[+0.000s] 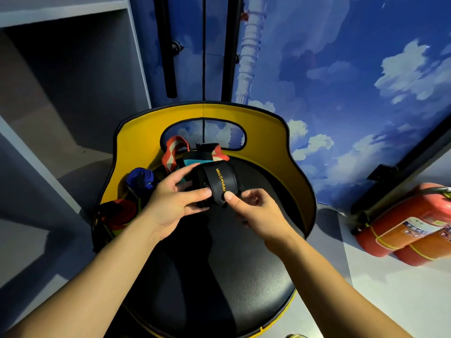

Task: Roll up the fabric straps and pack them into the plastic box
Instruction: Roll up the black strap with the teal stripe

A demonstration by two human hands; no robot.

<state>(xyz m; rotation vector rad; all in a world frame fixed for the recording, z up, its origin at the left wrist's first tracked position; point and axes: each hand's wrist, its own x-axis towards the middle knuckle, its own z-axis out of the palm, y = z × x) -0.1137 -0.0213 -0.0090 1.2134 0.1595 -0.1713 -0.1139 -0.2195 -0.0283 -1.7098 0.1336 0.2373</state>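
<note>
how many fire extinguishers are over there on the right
2, lying side by side on the floor at the right edge: the upper fire extinguisher nearer the wall, the lower fire extinguisher in front. Both are cut off by the frame.

This is looking like a gym changing or locker area rather than a home: a wall mural of painted blue sky and white clouds is filling the right side, and grey open shelving is standing on the left. A round black padded seat with a curved yellow backrest is sitting in the middle, and training straps (a black strap printed with gold lettering, a rolled blue strap and others) are lying on it. Two red fire extinguishers are lying on the floor by the wall, pointing to a public or commercial building.
</note>
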